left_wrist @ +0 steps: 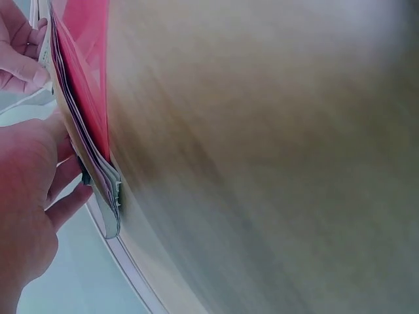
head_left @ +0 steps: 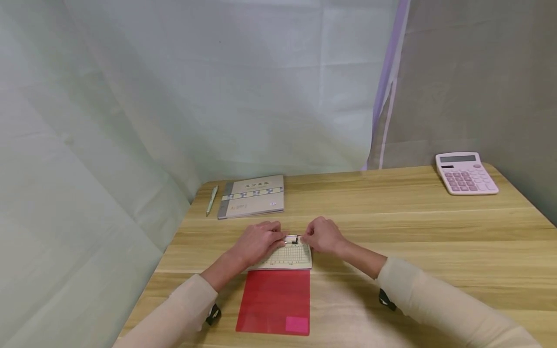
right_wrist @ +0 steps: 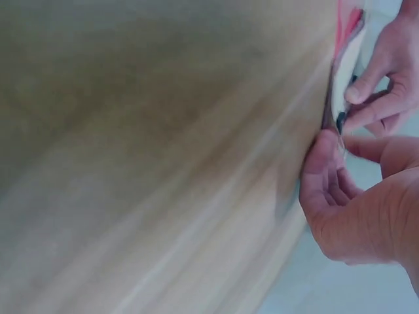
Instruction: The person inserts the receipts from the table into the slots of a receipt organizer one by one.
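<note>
A printed form pad (head_left: 287, 256) with a ruled grid lies on the table, its far edge under both hands. At that edge sits a small black binder clip (head_left: 295, 241) with silver wire handles. My left hand (head_left: 257, 243) pinches at the clip with thumb and forefinger. With thumb and fingertips, my right hand (head_left: 324, 235) pinches the pad's far right corner. A red see-through plastic cover (head_left: 274, 299) extends from the pad toward me. In the left wrist view, the pad's layered pages (left_wrist: 82, 131) stand edge-on beside the left hand. The clip's exact grip is partly hidden by fingers.
A grey-and-white notebook (head_left: 254, 197) lies at the back left with a pale pen (head_left: 212, 200) beside it. At the back right corner sits a pink calculator (head_left: 466, 174). Pale curtains (head_left: 261, 96) hang behind the wooden table (head_left: 391, 222).
</note>
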A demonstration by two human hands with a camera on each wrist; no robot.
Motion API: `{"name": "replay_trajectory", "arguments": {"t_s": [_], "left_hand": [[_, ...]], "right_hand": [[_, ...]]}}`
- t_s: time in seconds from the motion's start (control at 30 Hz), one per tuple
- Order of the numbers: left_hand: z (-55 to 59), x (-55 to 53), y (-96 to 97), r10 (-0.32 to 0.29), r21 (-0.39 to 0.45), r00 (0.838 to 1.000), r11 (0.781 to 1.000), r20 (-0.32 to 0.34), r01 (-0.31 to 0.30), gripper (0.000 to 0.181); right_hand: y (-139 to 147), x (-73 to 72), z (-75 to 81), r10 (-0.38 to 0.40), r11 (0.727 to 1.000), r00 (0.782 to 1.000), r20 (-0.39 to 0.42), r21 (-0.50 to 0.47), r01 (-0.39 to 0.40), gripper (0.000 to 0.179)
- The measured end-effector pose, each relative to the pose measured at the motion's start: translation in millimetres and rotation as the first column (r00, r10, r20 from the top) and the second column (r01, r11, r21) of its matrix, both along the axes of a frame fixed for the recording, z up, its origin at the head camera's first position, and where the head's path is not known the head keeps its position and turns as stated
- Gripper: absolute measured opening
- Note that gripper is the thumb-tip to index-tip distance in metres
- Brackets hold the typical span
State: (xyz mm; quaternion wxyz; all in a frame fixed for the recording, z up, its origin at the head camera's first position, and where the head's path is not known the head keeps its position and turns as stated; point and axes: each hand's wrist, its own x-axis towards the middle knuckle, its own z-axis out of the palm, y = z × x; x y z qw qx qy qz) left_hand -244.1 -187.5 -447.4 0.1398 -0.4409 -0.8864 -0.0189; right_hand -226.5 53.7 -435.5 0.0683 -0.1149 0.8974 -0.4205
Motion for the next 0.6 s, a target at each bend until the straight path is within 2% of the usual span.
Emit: {"name": "replay_trajectory", "arguments": {"t_s": [0.17, 0.47, 0.6], "left_hand": [[-0.2, 0.6, 0.7, 0.021, -0.005, 1.000, 1.000, 0.014, -0.021, 0.023], [-2.4, -0.7, 0.7, -0.006, 0.048, 1.000, 0.999, -0.017, 0.007, 0.017], [-2.9, -0.9, 0.4, 0.004, 0.038, 1.000, 0.999, -0.017, -0.004, 0.019]], "right_hand": [[1.2, -1.9, 1.5, 0.049, 0.999, 0.999, 0.020, 0.011, -0.049, 0.025], [0.6, -0.3, -1.8, 0.001, 1.000, 1.000, -0.007, -0.013, -0.001, 0.025], [0.0, 0.2, -2.5, -0.010, 1.000, 1.000, 0.010, -0.019, 0.010, 0.026]]}}
